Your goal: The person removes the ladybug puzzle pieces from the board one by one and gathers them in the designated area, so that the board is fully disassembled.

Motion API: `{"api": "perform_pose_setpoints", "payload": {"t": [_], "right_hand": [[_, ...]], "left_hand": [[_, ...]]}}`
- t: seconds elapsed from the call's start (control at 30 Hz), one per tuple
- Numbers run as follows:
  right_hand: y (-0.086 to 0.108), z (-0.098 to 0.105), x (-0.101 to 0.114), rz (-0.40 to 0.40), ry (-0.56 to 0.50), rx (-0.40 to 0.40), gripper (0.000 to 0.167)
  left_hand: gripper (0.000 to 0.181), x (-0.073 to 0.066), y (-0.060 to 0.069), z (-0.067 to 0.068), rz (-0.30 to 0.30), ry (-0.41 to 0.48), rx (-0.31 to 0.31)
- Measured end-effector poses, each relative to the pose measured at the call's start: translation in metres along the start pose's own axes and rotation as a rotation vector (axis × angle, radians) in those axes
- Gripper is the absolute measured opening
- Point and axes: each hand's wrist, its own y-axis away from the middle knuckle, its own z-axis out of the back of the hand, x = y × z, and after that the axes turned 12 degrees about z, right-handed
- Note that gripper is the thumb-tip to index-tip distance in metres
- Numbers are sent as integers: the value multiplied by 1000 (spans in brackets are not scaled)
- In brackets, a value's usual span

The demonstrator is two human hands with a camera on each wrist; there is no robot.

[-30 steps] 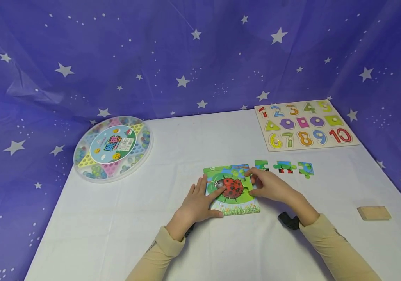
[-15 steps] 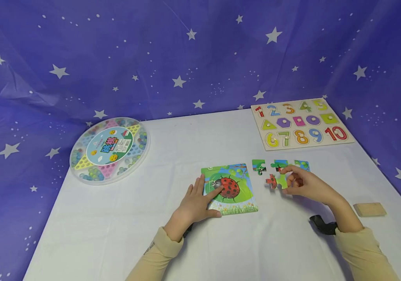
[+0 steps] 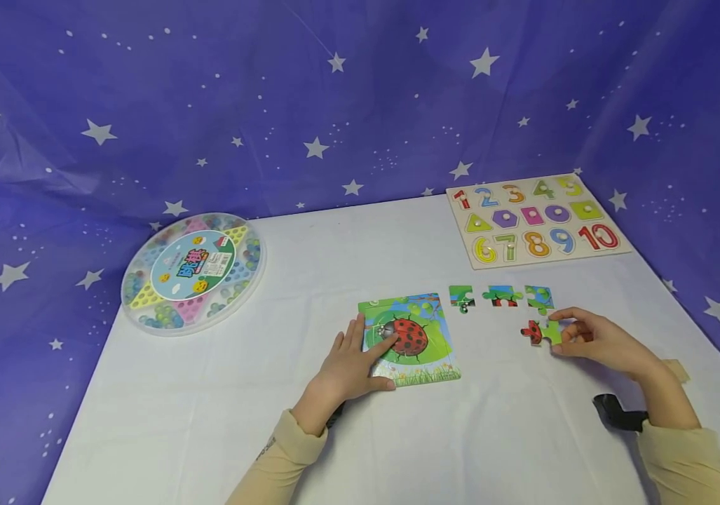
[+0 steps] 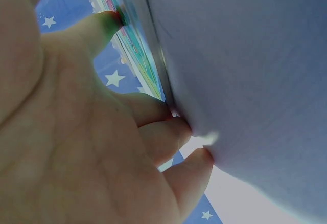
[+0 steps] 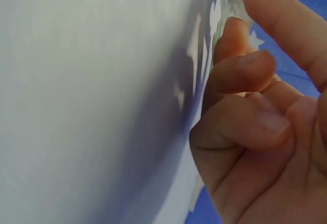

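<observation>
Ladybug puzzle board [image 3: 414, 338] under my left hand [image 3: 345, 366], fingers spread; right hand [image 3: 608, 344] pinches one piece [image 3: 550, 332]. Done, by the look: three pieces [image 3: 503, 295] lined up beyond and left of it; can't tell what's left in the board

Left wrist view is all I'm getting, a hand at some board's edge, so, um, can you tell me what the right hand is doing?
Observer: In the head view, the right hand pinches a puzzle piece between thumb and finger.
Operator: Any more loose pieces?
Observer: Yes, three others lie in a row to the right of the board.
Operator: And what's pictured on that board?
Observer: A red ladybug with black spots.
</observation>
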Motion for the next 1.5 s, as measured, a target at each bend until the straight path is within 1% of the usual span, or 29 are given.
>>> {"api": "perform_pose_setpoints", "payload": {"t": [0.07,0.2,0.3,0.4,0.43,0.5,0.57,0.67,0.77,0.87,0.93,1.03,1.33,1.5], "right_hand": [[-2,4,1,1,44,19,56],[-10,12,5,32,122,62,57],[-17,15,13,55,125,75,54],[-28,6,27,81,117,88,51],[-32,-1,34,89,117,96,49],[-44,-17,49,130,139,131,48],[-59,-39,65,182,173,178,46],[-82,-73,88,271,193,265,46],[-101,-102,107,339,225,330,53],[-112,-121,118,367,289,351,62],[-115,-129,121,354,306,362,67],[-116,-135,121,331,297,372,72],[-117,-137,113,312,213,352,71],[-117,-138,111,316,194,330,70]], "left_hand": [[77,0,0,0,1,0,-1],[78,-1,-1,0,8,1,3],[78,-3,-2,-3,8,-3,-2],[78,-5,-1,-6,-1,-6,-8],[78,-5,0,-7,-5,-3,-7],[78,-6,1,-8,-8,7,-4],[78,-5,1,-8,-1,5,-6],[78,-2,1,-6,17,-18,-10],[79,0,0,-4,22,-38,-8],[79,0,0,-1,11,-29,-7],[79,-1,0,0,5,-28,-7],[79,-1,-1,0,1,-35,-11],[83,-1,-1,-1,12,-64,-13],[87,-1,-1,-1,29,-71,-8]]}}
